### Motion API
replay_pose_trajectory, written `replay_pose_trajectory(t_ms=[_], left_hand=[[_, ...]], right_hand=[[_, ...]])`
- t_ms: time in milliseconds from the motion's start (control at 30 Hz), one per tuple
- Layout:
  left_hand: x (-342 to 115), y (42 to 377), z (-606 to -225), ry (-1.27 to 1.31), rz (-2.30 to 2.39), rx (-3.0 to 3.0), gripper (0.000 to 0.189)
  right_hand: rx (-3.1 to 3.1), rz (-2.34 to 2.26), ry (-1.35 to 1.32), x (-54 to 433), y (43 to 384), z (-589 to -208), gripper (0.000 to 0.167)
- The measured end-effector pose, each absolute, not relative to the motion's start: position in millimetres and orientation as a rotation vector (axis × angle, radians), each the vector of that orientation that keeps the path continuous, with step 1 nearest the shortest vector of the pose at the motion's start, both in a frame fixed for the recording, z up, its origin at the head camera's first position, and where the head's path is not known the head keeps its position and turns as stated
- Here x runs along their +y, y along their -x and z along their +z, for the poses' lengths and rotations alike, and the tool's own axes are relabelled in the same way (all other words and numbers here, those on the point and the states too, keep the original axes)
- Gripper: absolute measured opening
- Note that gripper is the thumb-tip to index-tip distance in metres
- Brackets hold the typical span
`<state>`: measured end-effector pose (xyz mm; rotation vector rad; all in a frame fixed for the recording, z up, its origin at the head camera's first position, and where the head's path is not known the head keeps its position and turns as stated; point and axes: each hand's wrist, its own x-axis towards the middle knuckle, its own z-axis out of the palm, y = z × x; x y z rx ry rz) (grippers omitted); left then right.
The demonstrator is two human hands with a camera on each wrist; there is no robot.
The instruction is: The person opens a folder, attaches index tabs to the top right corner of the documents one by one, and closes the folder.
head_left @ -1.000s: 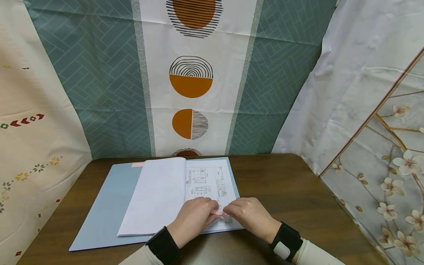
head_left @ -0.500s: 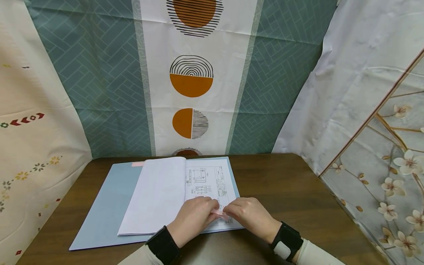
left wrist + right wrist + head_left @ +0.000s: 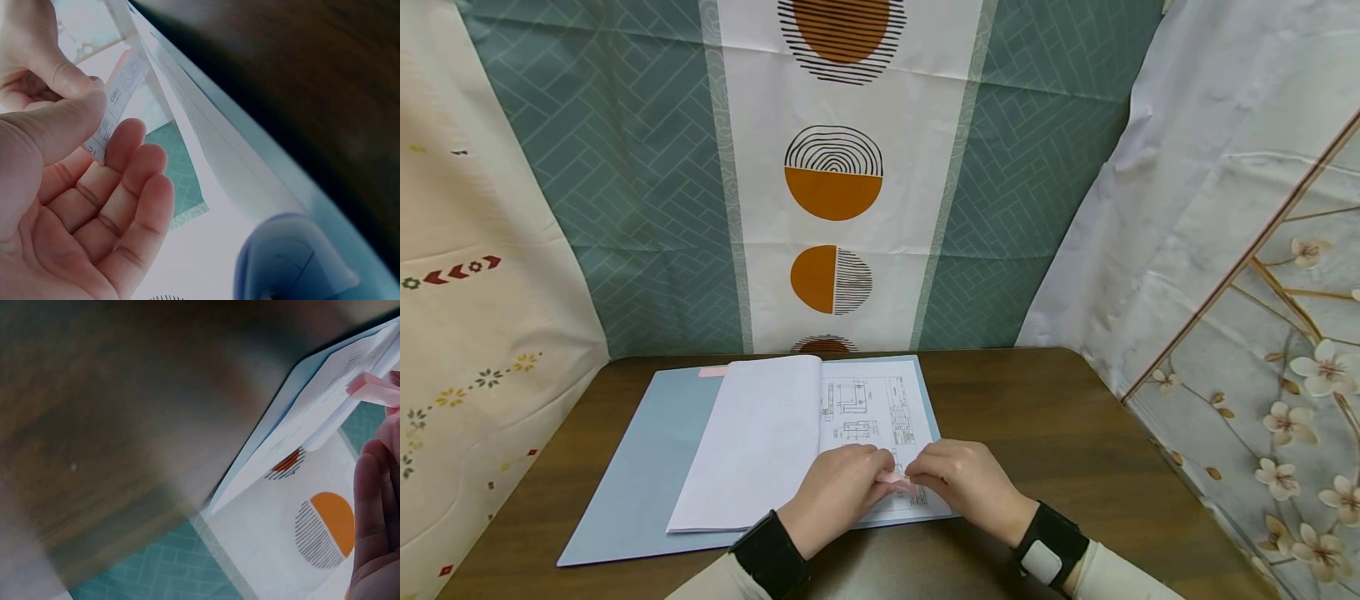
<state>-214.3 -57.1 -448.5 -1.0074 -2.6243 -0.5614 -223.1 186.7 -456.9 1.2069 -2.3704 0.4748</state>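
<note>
Between both hands is a small pink sticky-note pad (image 3: 891, 478), held above the page. My left hand (image 3: 844, 483) pinches it between thumb and forefinger; in the left wrist view its other fingers lie curved with the palm showing. The pad's backing (image 3: 116, 100) carries "deli" print there. My right hand (image 3: 966, 477) pinches at the pad's other end with thumb and fingertips. From the right wrist view, the pink pad (image 3: 378, 391) shows some thickness. Under the hands lies a drawing sheet (image 3: 868, 400) in an open blue folder (image 3: 647, 467).
White pages (image 3: 756, 442) are turned over onto the folder's left side. A pink tab (image 3: 712, 372) sits at the folder's top edge. The brown table (image 3: 1022, 400) extends right of the folder, and patterned curtains (image 3: 1045, 208) hang behind it.
My right hand has risen slightly and its fingers have shifted at the pad's edge. The left hand, folder and pages look unmoved.
</note>
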Motion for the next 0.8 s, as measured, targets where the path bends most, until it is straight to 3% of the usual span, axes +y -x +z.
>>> replay_pose_trajectory(t_ms=[800], left_hand=[[-56.8, 214.8, -448.8, 0.967, -0.656, -2.673, 0.023]], right_hand=[[-2.233, 0.222, -1.213, 183.5, 222.6, -451.6, 0.035]])
